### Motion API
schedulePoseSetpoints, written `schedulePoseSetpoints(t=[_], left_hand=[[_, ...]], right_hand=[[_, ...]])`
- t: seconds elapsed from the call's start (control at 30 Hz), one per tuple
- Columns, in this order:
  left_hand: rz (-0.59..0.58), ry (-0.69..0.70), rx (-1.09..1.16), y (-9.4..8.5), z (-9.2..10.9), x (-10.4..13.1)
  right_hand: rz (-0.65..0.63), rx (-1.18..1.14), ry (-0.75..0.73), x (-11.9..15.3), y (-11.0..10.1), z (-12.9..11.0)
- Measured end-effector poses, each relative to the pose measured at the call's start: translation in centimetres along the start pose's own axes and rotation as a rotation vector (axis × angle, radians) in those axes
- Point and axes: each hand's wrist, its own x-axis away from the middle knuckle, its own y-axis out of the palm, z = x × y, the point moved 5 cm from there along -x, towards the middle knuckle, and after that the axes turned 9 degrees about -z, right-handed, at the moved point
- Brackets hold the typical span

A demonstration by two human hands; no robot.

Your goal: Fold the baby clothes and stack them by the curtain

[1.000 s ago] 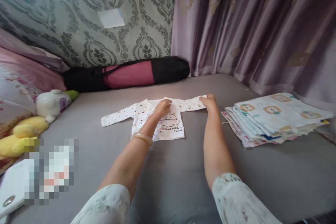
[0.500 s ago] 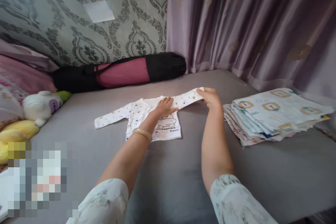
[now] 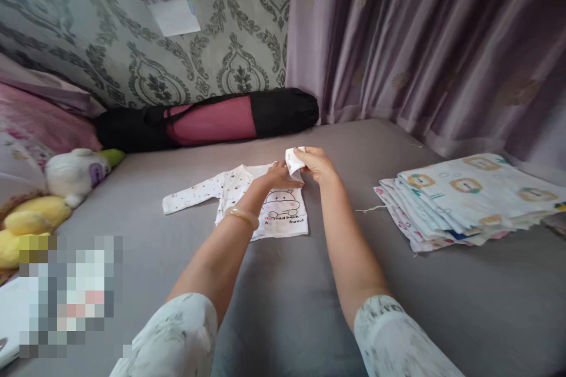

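A small white baby shirt [image 3: 230, 194] with a scattered print, a cartoon animal and lettering lies front up on the grey bed. My left hand [image 3: 279, 177] rests on its upper right part near the shoulder, fingers laid out on the cloth and partly hidden by the hand itself. Pinched in my right hand [image 3: 315, 162] is the cuff end of the right-side sleeve [image 3: 294, 159], lifted and doubled back beside the shoulder. The other sleeve [image 3: 192, 193] stretches flat to the left.
A stack of printed cloths [image 3: 469, 200] lies to the right. Against the wall is a long black and pink bag [image 3: 212, 121]. Plush toys [image 3: 73, 177] sit at the left, near a blurred-out patch. Purple curtains [image 3: 375, 35] hang at the back right.
My right hand has moved left with the sleeve, from stretched out to the right to folded in near the shoulder. My left hand stays on the shirt. The view has shifted slightly.
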Motion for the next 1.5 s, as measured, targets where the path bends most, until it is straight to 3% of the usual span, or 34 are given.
schedulePoseSetpoints(t=[0.13, 0.27, 0.4, 0.53, 0.63, 0.73, 0.87, 1.03, 1.13, 1.3, 1.5], left_hand=[[0.187, 0.028, 0.150, -0.6, -1.7, 2.6], [0.409, -0.112, 0.337, -0.7, -4.0, 6.9], [0.502, -0.197, 0.508, 0.5, -4.8, 9.6], [0.504, -0.229, 0.516, 1.5, -4.7, 10.2], [0.509, -0.229, 0.454, 1.7, -4.6, 10.2], [0.517, -0.214, 0.407, 1.6, -4.5, 10.1], [0.523, -0.213, 0.317, 1.6, -4.4, 9.8], [0.550, -0.262, 0.273, 1.5, -4.5, 10.3], [0.493, -0.332, 0.228, 1.4, -4.6, 10.7], [0.366, -0.459, 0.186, 1.3, -4.6, 11.1], [0.336, -0.480, 0.181, 1.0, -4.5, 11.3]], right_hand=[[0.005, 0.010, 0.034, -0.1, 1.3, 0.5], [-0.007, 0.030, 0.029, -0.7, 2.8, 1.6], [-0.050, 0.119, 0.029, -0.8, 4.9, 3.0], [-0.237, 0.211, 0.026, -0.5, 7.0, 4.1], [-0.303, 0.278, 0.015, -0.9, 6.7, 4.1], [-0.214, 0.386, -0.051, -1.8, 4.3, 3.3], [-0.022, 0.868, -0.206, -2.0, 1.6, 1.8], [-0.110, 1.261, -0.113, -1.1, 3.7, 4.3], [-0.127, 1.385, -0.052, -0.9, 4.8, 6.1], [-0.113, 1.462, -0.022, -1.1, 4.8, 7.7], [-0.118, 1.468, -0.008, -1.1, 4.5, 7.6]])
